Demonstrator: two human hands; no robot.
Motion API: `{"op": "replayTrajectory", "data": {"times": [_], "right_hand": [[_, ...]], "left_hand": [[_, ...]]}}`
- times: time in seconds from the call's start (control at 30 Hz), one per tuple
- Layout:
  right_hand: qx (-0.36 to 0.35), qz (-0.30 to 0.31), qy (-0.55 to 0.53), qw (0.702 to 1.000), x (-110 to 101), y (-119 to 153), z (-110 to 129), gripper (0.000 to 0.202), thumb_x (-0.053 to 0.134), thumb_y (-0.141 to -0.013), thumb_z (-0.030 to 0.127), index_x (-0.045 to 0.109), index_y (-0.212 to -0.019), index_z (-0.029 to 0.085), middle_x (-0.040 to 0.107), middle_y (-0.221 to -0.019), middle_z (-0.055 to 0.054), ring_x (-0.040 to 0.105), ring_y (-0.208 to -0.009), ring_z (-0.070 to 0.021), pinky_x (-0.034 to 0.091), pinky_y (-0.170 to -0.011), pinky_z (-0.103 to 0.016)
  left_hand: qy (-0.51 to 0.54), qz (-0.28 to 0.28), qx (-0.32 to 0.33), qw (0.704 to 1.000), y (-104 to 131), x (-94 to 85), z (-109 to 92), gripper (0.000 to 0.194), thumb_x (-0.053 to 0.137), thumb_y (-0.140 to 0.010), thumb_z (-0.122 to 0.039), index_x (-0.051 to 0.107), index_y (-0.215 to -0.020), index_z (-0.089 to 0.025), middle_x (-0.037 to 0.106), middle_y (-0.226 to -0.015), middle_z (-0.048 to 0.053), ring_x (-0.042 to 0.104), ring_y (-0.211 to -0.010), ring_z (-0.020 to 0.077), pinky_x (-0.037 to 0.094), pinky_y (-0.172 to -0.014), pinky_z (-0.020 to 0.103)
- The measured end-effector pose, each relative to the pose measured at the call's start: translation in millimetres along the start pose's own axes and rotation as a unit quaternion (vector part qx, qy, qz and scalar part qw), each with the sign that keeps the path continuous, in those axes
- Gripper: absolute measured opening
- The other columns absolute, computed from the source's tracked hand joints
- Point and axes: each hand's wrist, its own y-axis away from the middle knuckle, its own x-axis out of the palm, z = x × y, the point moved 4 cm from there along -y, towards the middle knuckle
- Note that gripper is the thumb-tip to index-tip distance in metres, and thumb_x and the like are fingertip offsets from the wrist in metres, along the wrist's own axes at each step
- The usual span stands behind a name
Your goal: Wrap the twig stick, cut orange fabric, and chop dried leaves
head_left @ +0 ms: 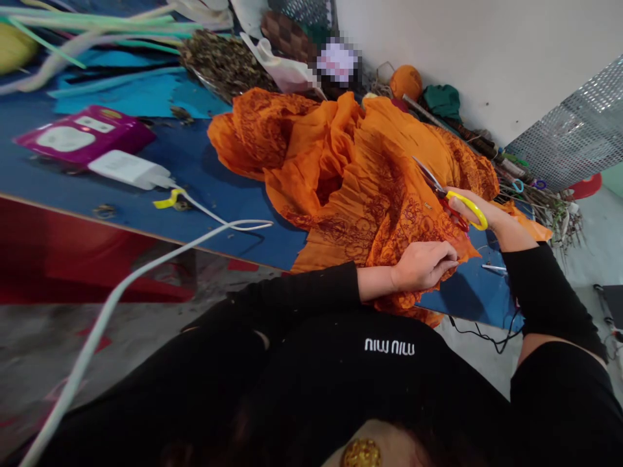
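Observation:
Bunched orange cloth (341, 175) with a dark red printed pattern lies across the blue table (243, 246) and hangs over its front edge. My left hand (424, 264) is closed on the cloth near that edge, thumb and fingers pinched together. In my right hand (470, 204) is a pair of scissors (466, 206) with a yellow and red handle. The blades point away from me to the upper left, over the cloth, and look nearly closed. Whether they touch the fabric I cannot tell.
At the left lie a purple packet (82, 137), a white power bank (129, 168) and a white cable (121, 292) crossing toward me. Dried plant matter (224, 61) and foam strips (97, 26) fill the back left. An orange ball (405, 82) and twigs (559, 217) sit along the wall.

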Motion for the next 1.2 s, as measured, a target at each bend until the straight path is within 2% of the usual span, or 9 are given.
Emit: {"op": "replayTrajectory", "data": {"times": [0.2, 0.3, 0.47, 0.57, 0.67, 0.83, 1.0, 1.1, 1.2], "right_hand": [[0.006, 0.004, -0.002, 1.000, 1.3, -21.4, 6.3, 0.068, 0.056, -0.085, 0.092, 0.047, -0.083, 0.024, 0.048, -0.066, 0.005, 0.042, -0.053, -0.0090, 0.034, -0.045, -0.025], [0.009, -0.011, -0.015, 1.000, 1.5, -35.6, 10.5, 0.062, 0.064, -0.086, 0.083, 0.046, -0.080, 0.024, 0.047, -0.064, 0.006, 0.039, -0.051, -0.0072, 0.029, -0.044, -0.024], [0.060, -0.033, -0.074, 0.995, 0.0, -53.1, 8.2, 0.052, 0.076, -0.083, 0.066, 0.047, -0.074, 0.023, 0.040, -0.058, 0.009, 0.034, -0.045, -0.0051, 0.023, -0.042, -0.023], [0.031, -0.021, -0.047, 0.998, -3.3, -54.3, 8.6, 0.048, 0.072, -0.086, 0.064, 0.049, -0.077, 0.023, 0.044, -0.058, 0.008, 0.038, -0.044, -0.0063, 0.025, -0.041, -0.022], [0.021, 0.003, -0.016, 1.000, -5.6, -53.7, 11.3, 0.043, 0.066, -0.092, 0.063, 0.048, -0.082, 0.025, 0.043, -0.055, 0.009, 0.036, -0.043, -0.0075, 0.026, -0.040, -0.022], [0.025, 0.006, 0.033, 0.999, -6.1, -65.7, 24.3, 0.039, 0.066, -0.093, 0.055, 0.045, -0.078, 0.025, 0.043, -0.056, 0.008, 0.035, -0.046, -0.0075, 0.025, -0.044, -0.024], [0.021, 0.002, 0.031, 0.999, -3.0, -78.5, 42.9, 0.049, 0.068, -0.085, 0.065, 0.044, -0.073, 0.024, 0.040, -0.057, 0.008, 0.033, -0.051, -0.0074, 0.024, -0.050, -0.026], [0.001, -0.020, 0.052, 0.998, -5.1, -81.6, 50.2, 0.056, 0.066, -0.081, 0.074, 0.042, -0.071, 0.024, 0.040, -0.060, 0.007, 0.033, -0.055, -0.0082, 0.023, -0.053, -0.027], [-0.022, -0.013, 0.085, 0.996, -6.6, -84.6, 53.3, 0.057, 0.062, -0.082, 0.077, 0.044, -0.073, 0.024, 0.042, -0.063, 0.005, 0.034, -0.060, -0.0096, 0.024, -0.056, -0.027]], "left_hand": [[0.006, 0.022, -0.010, 1.000, 0.1, 3.5, 2.2, 0.023, 0.050, -0.111, -0.036, 0.060, -0.098, -0.021, 0.081, -0.095, 0.004, 0.078, -0.086, 0.0174, 0.056, -0.078, 0.026], [0.015, 0.025, -0.004, 1.000, 1.3, 3.6, 1.4, 0.024, 0.048, -0.112, -0.036, 0.060, -0.097, -0.021, 0.080, -0.097, 0.005, 0.078, -0.089, 0.0175, 0.057, -0.080, 0.026], [0.011, 0.034, -0.007, 0.999, 2.5, 6.1, 0.2, 0.023, 0.050, -0.112, -0.035, 0.062, -0.099, -0.020, 0.080, -0.096, 0.006, 0.078, -0.088, 0.0175, 0.056, -0.080, 0.026], [0.003, 0.043, -0.017, 0.999, 1.6, 7.8, -1.1, 0.024, 0.052, -0.112, -0.037, 0.062, -0.098, -0.020, 0.080, -0.096, 0.005, 0.077, -0.088, 0.0176, 0.055, -0.081, 0.026], [0.008, 0.052, -0.012, 0.999, 0.2, 6.6, -4.8, 0.030, 0.050, -0.112, -0.041, 0.062, -0.096, -0.020, 0.079, -0.092, 0.006, 0.076, -0.084, 0.0180, 0.054, -0.076, 0.026], [0.008, 0.105, -0.022, 0.994, 1.1, 8.0, -6.0, 0.028, 0.051, -0.112, -0.041, 0.064, -0.100, -0.019, 0.078, -0.091, 0.006, 0.075, -0.084, 0.0176, 0.055, -0.077, 0.026], [-0.012, 0.088, -0.019, 0.996, 2.8, 10.7, -4.3, 0.026, 0.053, -0.112, -0.040, 0.064, -0.100, -0.020, 0.080, -0.094, 0.005, 0.077, -0.086, 0.0185, 0.055, -0.078, 0.027], [-0.016, 0.100, -0.026, 0.994, 1.7, 10.4, -5.6, 0.028, 0.053, -0.112, -0.042, 0.064, -0.099, -0.020, 0.080, -0.093, 0.005, 0.077, -0.086, 0.0180, 0.055, -0.078, 0.026], [-0.007, 0.116, -0.033, 0.993, 0.6, 9.5, -7.5, 0.028, 0.055, -0.111, -0.044, 0.065, -0.099, -0.020, 0.080, -0.093, 0.005, 0.077, -0.086, 0.0177, 0.055, -0.079, 0.025]]}}
